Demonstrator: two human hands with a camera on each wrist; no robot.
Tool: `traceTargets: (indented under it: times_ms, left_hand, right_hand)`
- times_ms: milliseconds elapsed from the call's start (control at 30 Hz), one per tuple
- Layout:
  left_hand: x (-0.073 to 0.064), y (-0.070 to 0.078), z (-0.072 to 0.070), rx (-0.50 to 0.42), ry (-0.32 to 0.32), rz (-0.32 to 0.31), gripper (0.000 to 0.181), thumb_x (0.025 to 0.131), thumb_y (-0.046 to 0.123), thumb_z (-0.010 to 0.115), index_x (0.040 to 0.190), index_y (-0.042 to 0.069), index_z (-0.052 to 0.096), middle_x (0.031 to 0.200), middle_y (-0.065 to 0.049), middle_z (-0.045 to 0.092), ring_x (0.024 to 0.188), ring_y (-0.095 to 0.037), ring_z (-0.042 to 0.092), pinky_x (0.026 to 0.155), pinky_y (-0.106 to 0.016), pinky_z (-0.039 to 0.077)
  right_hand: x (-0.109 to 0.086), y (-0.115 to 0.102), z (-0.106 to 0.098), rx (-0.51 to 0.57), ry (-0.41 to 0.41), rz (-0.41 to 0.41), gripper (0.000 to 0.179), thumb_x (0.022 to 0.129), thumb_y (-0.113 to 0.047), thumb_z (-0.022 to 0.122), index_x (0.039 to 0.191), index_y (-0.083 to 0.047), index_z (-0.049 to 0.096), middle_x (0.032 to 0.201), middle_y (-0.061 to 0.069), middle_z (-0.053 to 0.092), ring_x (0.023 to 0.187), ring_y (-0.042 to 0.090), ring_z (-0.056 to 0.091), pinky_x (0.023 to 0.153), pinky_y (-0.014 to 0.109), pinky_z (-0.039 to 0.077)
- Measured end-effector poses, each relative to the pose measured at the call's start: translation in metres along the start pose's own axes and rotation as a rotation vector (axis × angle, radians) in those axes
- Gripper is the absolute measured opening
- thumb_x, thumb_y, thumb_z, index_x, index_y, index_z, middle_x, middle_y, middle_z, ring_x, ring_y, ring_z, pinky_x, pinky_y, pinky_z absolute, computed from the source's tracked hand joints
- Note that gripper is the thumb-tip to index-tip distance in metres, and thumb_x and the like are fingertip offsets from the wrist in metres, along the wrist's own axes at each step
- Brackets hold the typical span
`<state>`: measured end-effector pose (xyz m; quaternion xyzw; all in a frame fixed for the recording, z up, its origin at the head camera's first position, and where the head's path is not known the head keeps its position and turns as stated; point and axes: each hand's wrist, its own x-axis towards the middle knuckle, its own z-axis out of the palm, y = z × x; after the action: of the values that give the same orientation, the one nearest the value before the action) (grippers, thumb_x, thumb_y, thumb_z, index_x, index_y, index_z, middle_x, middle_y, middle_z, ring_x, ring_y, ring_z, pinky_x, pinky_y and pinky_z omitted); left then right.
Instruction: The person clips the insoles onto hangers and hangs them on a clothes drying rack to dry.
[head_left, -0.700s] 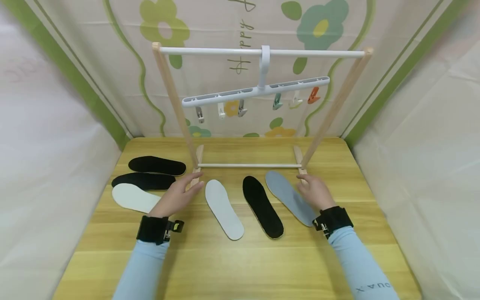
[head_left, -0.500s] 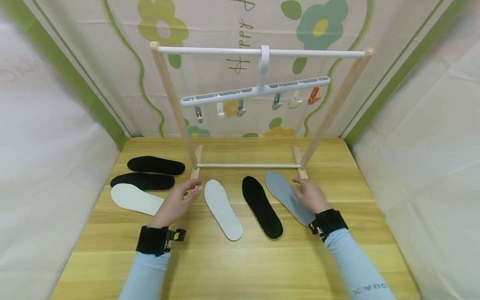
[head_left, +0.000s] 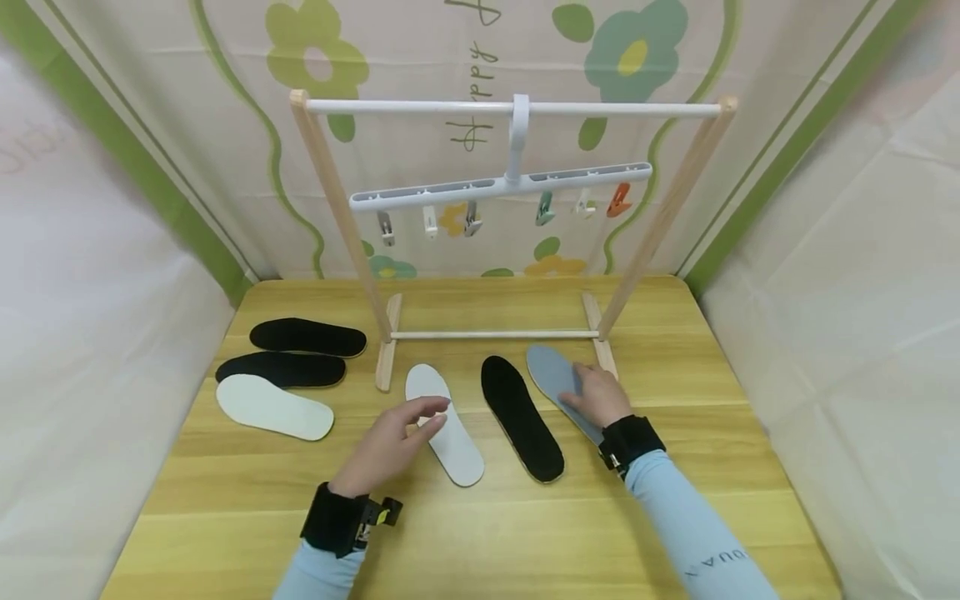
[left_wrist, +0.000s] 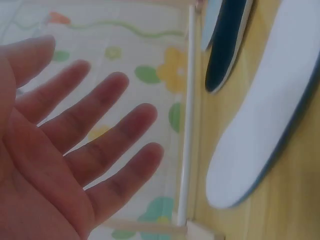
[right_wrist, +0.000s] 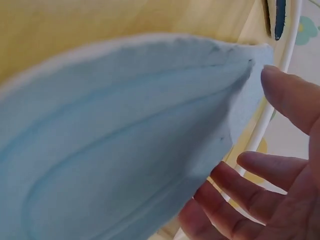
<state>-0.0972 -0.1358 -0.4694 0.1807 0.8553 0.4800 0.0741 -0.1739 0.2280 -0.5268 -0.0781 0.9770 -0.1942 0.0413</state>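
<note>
My left hand (head_left: 386, 446) hovers near the white insole (head_left: 461, 450), fingers over its middle in the head view. In the left wrist view, that hand's palm and fingers (left_wrist: 110, 130) are spread and hold nothing. My right hand (head_left: 603, 396) reaches over the grey-blue insole (head_left: 551, 371) on the table. The right wrist view has the thumb by one edge of this insole (right_wrist: 135, 130) and the other fingertips along the opposite edge; a firm grip cannot be made out. Between the two lies a black insole (head_left: 522, 421).
Two black insoles (head_left: 307, 336) and an off-white insole (head_left: 273, 407) lie on the left. Behind stands a wooden rack (head_left: 330, 179) with a white top bar. A white hanger (head_left: 427, 193) hangs from it, carrying several clips (head_left: 545, 208). Fabric walls (head_left: 847, 275) flank the table (head_left: 480, 550).
My left hand has left the rack's left foot and moved right, towards the white insole. My right hand has moved left from the rack's right foot onto the grey-blue insole.
</note>
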Motion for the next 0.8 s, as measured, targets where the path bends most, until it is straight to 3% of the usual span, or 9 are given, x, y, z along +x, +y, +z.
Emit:
traceTargets:
  times_ms: [133, 267, 500, 600, 733, 800]
  left_hand:
    - [0.004, 0.007, 0.013, -0.008, -0.008, 0.063, 0.041, 0.101, 0.044, 0.054, 0.13, 0.016, 0.064, 0.121, 0.005, 0.066, 0.109, -0.011, 0.06, 0.092, -0.042, 0.051]
    - [0.008, 0.016, 0.023, -0.073, -0.03, 0.104, 0.037, 0.102, 0.041, 0.054, 0.129, 0.017, 0.064, 0.121, 0.006, 0.066, 0.107, -0.008, 0.061, 0.094, -0.038, 0.05]
    - [0.023, 0.027, 0.038, -0.128, -0.052, 0.138, 0.035, 0.103, 0.039, 0.052, 0.131, 0.019, 0.062, 0.123, 0.004, 0.066, 0.108, -0.007, 0.06, 0.092, -0.035, 0.051]
    - [0.031, 0.03, 0.041, -0.171, -0.041, 0.153, 0.032, 0.103, 0.034, 0.053, 0.129, 0.017, 0.063, 0.121, 0.005, 0.067, 0.107, -0.009, 0.062, 0.088, -0.033, 0.052]
    - [0.044, 0.034, 0.043, -0.228, -0.011, 0.158, 0.027, 0.103, 0.03, 0.055, 0.126, 0.018, 0.064, 0.116, 0.005, 0.069, 0.106, -0.01, 0.064, 0.087, -0.032, 0.052]
    - [0.049, 0.037, 0.044, -0.256, 0.002, 0.159, 0.027, 0.103, 0.028, 0.055, 0.126, 0.016, 0.064, 0.115, 0.001, 0.07, 0.107, -0.012, 0.064, 0.089, -0.033, 0.052]
  right_hand:
    - [0.003, -0.002, 0.004, -0.037, 0.026, -0.012, 0.071, 0.087, -0.031, 0.078, 0.135, 0.013, 0.05, 0.126, 0.034, 0.056, 0.111, 0.049, 0.055, 0.094, 0.054, 0.046]
    - [0.004, -0.002, 0.006, -0.042, 0.046, -0.022, 0.073, 0.085, -0.03, 0.08, 0.136, 0.013, 0.049, 0.123, 0.034, 0.055, 0.107, 0.05, 0.056, 0.092, 0.055, 0.047]
    - [0.004, -0.001, 0.0, 0.047, -0.013, 0.016, 0.078, 0.086, -0.023, 0.079, 0.142, 0.014, 0.039, 0.132, 0.035, 0.052, 0.116, 0.048, 0.054, 0.096, 0.053, 0.046]
    - [0.003, 0.0, -0.007, 0.11, -0.026, 0.05, 0.072, 0.09, -0.021, 0.075, 0.144, 0.012, 0.04, 0.135, 0.032, 0.053, 0.118, 0.045, 0.055, 0.096, 0.053, 0.047]
    - [0.001, 0.003, -0.019, 0.205, 0.005, 0.09, 0.051, 0.093, -0.018, 0.07, 0.135, 0.006, 0.054, 0.112, 0.023, 0.066, 0.097, 0.035, 0.065, 0.08, 0.045, 0.053]
    - [0.0, 0.003, -0.026, 0.239, 0.02, 0.087, 0.032, 0.095, -0.018, 0.067, 0.12, 0.002, 0.063, 0.093, 0.016, 0.064, 0.08, 0.027, 0.061, 0.068, 0.039, 0.05]
